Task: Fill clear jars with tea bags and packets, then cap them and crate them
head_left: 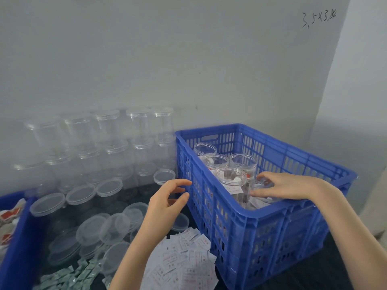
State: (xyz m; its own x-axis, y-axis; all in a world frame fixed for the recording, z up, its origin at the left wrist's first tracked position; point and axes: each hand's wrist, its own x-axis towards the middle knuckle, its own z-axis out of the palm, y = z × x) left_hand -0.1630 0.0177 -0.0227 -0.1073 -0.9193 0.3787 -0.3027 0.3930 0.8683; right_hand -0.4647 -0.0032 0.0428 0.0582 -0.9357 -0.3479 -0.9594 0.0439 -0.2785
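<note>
While the right hand (pixel 287 186) curls over the lid of a filled jar (pixel 260 192) inside the blue crate (pixel 272 218) at right of centre, the left hand (pixel 167 200) hovers beside the crate's left wall, fingers loosely bent, holding nothing. Four more capped jars (pixel 230 174) stand behind it; empty jars (pixel 109 143) are stacked at left, with loose lids (pixel 109 225) and white packets (pixel 184 260) at lower centre.

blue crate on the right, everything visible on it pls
The blue crate looks like plastic, with slotted lattice walls, a thick rim and a handle slot in its far wall. It stands upright by the wall corner, holding several capped jars with packets inside. The right hand reaches in and rests on a jar there.
</note>
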